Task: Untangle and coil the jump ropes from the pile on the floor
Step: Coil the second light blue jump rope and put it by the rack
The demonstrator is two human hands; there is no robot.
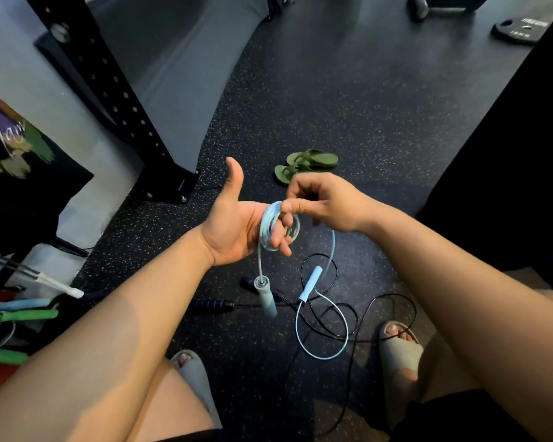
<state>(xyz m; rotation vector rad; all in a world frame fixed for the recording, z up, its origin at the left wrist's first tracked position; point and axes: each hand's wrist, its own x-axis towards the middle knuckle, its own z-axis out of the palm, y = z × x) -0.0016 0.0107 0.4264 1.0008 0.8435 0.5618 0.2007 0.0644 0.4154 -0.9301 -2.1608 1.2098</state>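
Note:
A light blue jump rope (270,229) is wound in several loops around the fingers of my left hand (233,224), palm up with the thumb raised. My right hand (320,202) pinches the rope at the top of the coil. One blue handle (267,298) hangs below the left hand. The other blue handle (310,287) dangles lower with a loose loop of rope (321,330) above the floor. A black jump rope (358,314) with purple-black handles (213,304) lies tangled on the floor beneath.
Green flip-flops (304,165) lie on the speckled rubber floor ahead. A black rack upright (115,90) stands at left. Blue and green rope handles (20,311) sit at the left edge. My feet in grey slides (399,349) flank the pile. A weight plate (521,28) lies far right.

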